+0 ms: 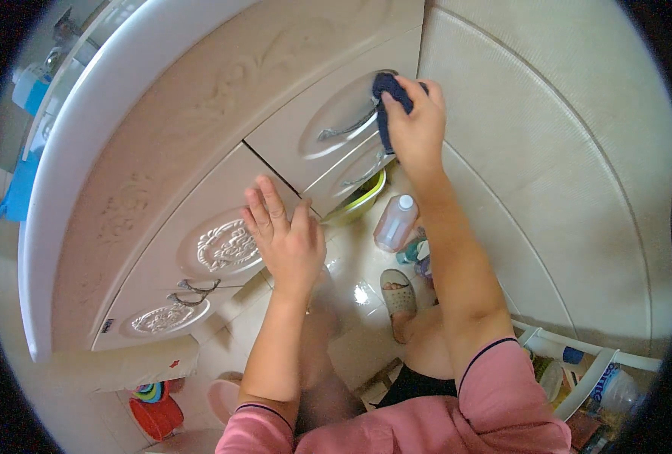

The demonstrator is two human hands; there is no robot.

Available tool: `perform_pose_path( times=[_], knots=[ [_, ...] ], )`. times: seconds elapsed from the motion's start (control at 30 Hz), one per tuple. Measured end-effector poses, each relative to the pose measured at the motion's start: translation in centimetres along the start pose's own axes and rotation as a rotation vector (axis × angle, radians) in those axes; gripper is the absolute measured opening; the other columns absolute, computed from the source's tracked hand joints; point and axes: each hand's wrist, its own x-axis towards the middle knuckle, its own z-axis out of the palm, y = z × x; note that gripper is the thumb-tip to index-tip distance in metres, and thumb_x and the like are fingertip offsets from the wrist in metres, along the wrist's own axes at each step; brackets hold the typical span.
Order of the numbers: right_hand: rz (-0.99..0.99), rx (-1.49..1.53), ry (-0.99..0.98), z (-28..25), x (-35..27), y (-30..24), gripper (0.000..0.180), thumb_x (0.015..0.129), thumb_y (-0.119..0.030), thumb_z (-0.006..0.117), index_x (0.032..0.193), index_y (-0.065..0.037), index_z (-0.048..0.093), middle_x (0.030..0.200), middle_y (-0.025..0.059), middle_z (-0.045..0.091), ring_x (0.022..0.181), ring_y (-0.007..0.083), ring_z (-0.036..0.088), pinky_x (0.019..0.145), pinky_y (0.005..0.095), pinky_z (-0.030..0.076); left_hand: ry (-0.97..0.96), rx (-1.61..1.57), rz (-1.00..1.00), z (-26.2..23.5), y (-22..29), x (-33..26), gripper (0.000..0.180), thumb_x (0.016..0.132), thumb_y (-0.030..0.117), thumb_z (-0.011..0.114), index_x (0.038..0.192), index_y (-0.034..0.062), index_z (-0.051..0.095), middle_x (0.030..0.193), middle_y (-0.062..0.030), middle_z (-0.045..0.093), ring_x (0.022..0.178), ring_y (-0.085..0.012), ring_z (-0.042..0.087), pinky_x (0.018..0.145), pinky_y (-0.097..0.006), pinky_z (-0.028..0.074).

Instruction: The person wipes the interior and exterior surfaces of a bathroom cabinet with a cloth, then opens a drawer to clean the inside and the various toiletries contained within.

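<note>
My right hand (417,125) is closed round a dark navy cloth (388,94), pressed to the upper drawer front (328,113) of a cream vanity cabinet, beside the curved metal handle (349,129). Part of the cloth is hidden behind my fingers. My left hand (287,238) is held up near the carved cabinet door (226,244), its fingers stretched out and holding nothing; whether it touches the door I cannot tell. Lower down on that side are two more metal handles (192,293).
A clear bottle of pinkish liquid (396,223) and a lime-green basin (362,200) stand on the tiled floor below. At lower left is a red bucket (156,416). A white rack (593,378) with bottles stands at lower right. The white countertop rim (41,189) curves along the left.
</note>
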Motion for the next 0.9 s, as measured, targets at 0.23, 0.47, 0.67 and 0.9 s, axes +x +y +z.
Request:
perform_pose_path(
  times=[0.23,0.47,0.67,0.9],
  knots=[
    [-0.425,-0.114,-0.28,-1.9,-0.4,-2.9,0.036,0.071,-0.008,0.068,0.107,-0.01,0.066,0.112,0.014,0.054,0.105,0.0349,0.049,0.09,0.0424,0.045,0.049,0.004,-0.029,0.2,0.4,0.2,0.031,0.07,0.013,0.067,0.101,0.0123,0.068,0.153,-0.0279,0.008,0.141,-0.0477,0.002,0.111,-0.059,0.009],
    [-0.312,-0.046,0.025,0.4,-1.3,-6.0,0.029,0.075,-0.011,0.066,0.103,-0.005,0.065,0.109,0.0144,0.054,0.1,0.0353,0.052,0.089,0.0452,0.044,0.02,-0.076,-0.063,-0.5,1.2,0.2,0.03,0.07,0.013,0.067,0.099,0.0103,0.068,0.153,-0.0278,0.007,0.141,-0.0472,0.003,0.111,-0.059,0.012],
    [-0.419,0.043,-0.159,1.1,-2.7,-7.2,0.034,0.072,-0.008,0.065,0.106,-0.01,0.064,0.109,0.0127,0.055,0.101,0.0353,0.052,0.089,0.0443,0.044,0.051,-0.108,-0.063,-0.6,0.3,-0.1,0.027,0.07,0.011,0.067,0.097,0.0087,0.068,0.153,-0.0265,0.012,0.141,-0.0466,0.008,0.111,-0.058,0.014],
    [-0.317,0.101,0.016,1.7,-2.2,-6.9,0.037,0.074,-0.011,0.067,0.109,-0.003,0.06,0.105,0.0173,0.055,0.101,0.0362,0.052,0.093,0.0426,0.041,0.143,-0.3,-0.051,-1.6,0.9,-0.2,0.022,0.072,0.004,0.062,0.093,0.0053,0.066,0.145,-0.0228,0.034,0.137,-0.0434,0.025,0.109,-0.052,0.023]
  ],
)
